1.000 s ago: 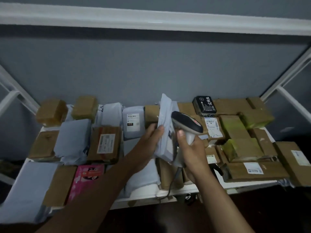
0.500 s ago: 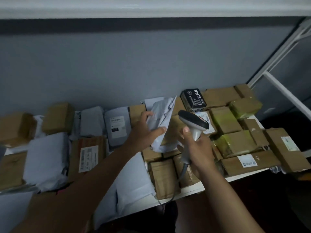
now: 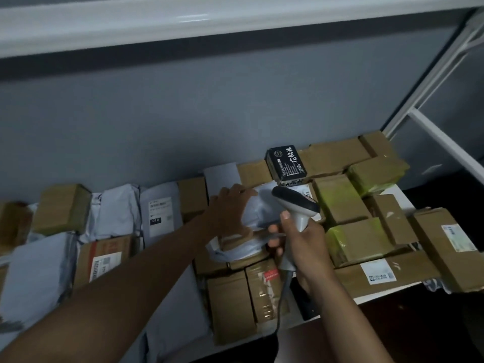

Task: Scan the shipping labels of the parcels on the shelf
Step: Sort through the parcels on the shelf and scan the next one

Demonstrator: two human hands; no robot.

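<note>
Left hand [image 3: 228, 210] lies flat, fingers together, pressing the crumpled grey plastic mailer bag [image 3: 251, 224] atop brown cardboard parcels [image 3: 230, 305] mid-shelf; right hand [image 3: 301, 247] curls around the grey handheld barcode scanner [image 3: 294, 205] just beside it.

"010" stands on the white label [image 3: 160, 214] of a grey mailer far left; the black box [image 3: 286, 163] bears large Chinese characters

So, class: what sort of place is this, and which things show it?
Probably a parcel depot or mailroom: a white metal shelf packed with labelled cardboard boxes and grey mailer bags, and a handheld barcode scanner gripped in the right hand.
</note>
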